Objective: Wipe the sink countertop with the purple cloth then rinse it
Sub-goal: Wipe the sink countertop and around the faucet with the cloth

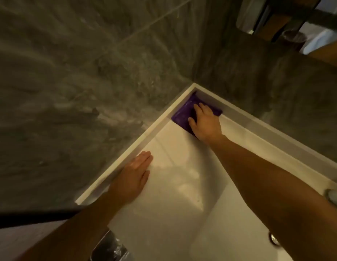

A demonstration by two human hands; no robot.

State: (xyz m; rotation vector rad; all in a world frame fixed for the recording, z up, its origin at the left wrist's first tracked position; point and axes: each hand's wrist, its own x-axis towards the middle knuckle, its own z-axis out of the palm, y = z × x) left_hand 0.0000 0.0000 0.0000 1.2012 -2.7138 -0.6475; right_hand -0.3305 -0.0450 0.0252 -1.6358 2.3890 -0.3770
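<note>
The purple cloth (184, 114) lies flat in the far corner of the white sink countertop (175, 185), tucked against the raised white rim (145, 132). My right hand (206, 122) presses down on the cloth with fingers spread over it, the arm stretched across the counter. My left hand (134, 176) rests flat on the countertop beside the left rim, fingers together, holding nothing. The sink basin (229, 232) dips down at the lower right, partly under my right arm.
Grey marbled walls (79, 91) meet at the corner behind the counter. A round metal fitting (334, 196) sits at the right edge, and a drain or overflow ring (274, 239) shows below my right arm. A dark shiny object (109, 247) lies at the bottom edge.
</note>
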